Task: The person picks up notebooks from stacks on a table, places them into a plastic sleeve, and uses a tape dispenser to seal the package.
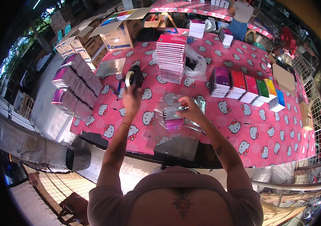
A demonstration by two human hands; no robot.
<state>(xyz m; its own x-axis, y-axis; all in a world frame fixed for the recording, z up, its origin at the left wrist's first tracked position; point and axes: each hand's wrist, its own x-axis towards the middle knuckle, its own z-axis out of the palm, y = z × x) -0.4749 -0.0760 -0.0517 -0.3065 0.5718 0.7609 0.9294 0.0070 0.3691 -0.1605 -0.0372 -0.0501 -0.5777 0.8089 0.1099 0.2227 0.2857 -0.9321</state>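
Observation:
My left hand is closed at the near end of a black tape dispenser with a pale roll of tape in it. My right hand is bent over a clear plastic bag, its fingertips pinched together at the film. Inside the bag lies a spiral notebook with a purple lower part, flat on the table in front of me. The film's glare and my right fingers hide part of the notebook.
A tall stack of red notebooks stands straight ahead, beside a crumpled plastic bag. Purple notebooks are piled at the left. Multicoloured notebook stacks line the right. Cardboard boxes and another person are farther back.

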